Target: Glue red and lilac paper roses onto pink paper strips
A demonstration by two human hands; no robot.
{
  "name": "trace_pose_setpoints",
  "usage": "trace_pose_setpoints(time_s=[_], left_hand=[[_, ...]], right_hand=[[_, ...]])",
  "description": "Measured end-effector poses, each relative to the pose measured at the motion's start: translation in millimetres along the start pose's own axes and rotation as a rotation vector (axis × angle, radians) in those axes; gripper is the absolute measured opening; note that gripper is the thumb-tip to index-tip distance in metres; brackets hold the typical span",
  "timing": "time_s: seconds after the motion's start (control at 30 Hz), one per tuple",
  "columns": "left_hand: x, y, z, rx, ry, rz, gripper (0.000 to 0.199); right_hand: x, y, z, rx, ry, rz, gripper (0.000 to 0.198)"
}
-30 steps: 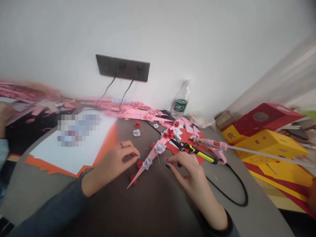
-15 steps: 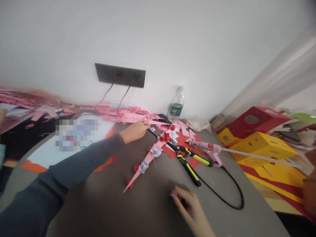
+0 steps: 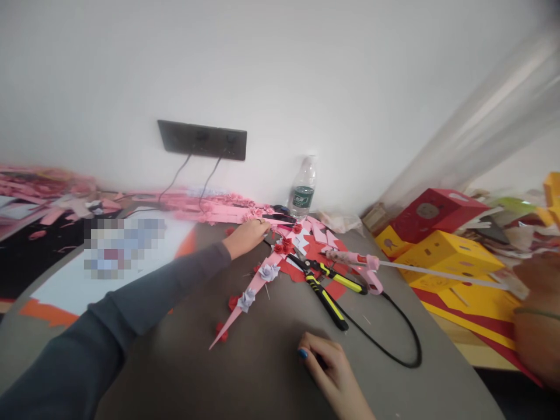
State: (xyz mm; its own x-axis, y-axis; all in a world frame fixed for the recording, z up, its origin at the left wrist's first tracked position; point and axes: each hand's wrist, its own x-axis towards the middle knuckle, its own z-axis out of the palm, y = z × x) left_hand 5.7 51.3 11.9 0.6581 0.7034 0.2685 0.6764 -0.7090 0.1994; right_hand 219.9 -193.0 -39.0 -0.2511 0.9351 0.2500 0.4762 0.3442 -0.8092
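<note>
My left hand (image 3: 248,238) reaches to the back of the table, beside pink paper strips with small paper roses (image 3: 219,213). Its fingers are bent together and the tips are hidden, so what they hold, if anything, does not show. Near the front edge rests my right hand (image 3: 326,366), fingers curled in and blue polish on the thumbnail, with nothing visible in it. Between the hands lies a pointed pink paper strip (image 3: 231,322) bearing red and pale lilac paper flowers (image 3: 268,272). Yellow-and-black pliers (image 3: 326,300) and a pink glue gun (image 3: 371,273) with a glue stick lie to the right.
Red paper scraps (image 3: 315,252) lie under the tools. A water bottle (image 3: 303,189) stands by the wall, below a dark socket panel (image 3: 203,140) with two plugged cables. Left is a white printed sheet (image 3: 61,286). Yellow boxes (image 3: 452,261) and another person's arm (image 3: 536,335) are at right.
The view has turned slightly right, so most things sit further left. My left hand has moved a little right along the pink strips. At right, another person's arm has come further into view.
</note>
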Motion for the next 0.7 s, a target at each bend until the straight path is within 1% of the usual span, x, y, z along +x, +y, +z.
trace_pose_setpoints(time_s=[0.17,0.3,0.47,0.57,0.67,0.7], left_hand=[[2,-4,1,-0.056,0.017,-0.007,0.023],[-1,-1,-2,-0.095,0.011,0.000,0.022],[-9,3,-11,-0.170,0.032,-0.046,0.024],[-26,8,-27,-0.239,0.072,-0.087,0.025],[-59,19,-51,-0.339,0.061,-0.129,0.016],[-73,23,-59,-0.445,0.050,-0.171,0.016]], right_hand=[[0,1,-1,0.009,0.000,-0.004,0.047],[0,0,-1,0.003,-0.001,-0.007,0.048],[0,-2,-1,0.008,0.006,-0.005,0.052],[1,-2,-2,0.006,0.007,0.006,0.054],[1,-2,-2,0.000,0.004,0.011,0.053],[1,-2,-2,0.003,0.003,0.004,0.053]])
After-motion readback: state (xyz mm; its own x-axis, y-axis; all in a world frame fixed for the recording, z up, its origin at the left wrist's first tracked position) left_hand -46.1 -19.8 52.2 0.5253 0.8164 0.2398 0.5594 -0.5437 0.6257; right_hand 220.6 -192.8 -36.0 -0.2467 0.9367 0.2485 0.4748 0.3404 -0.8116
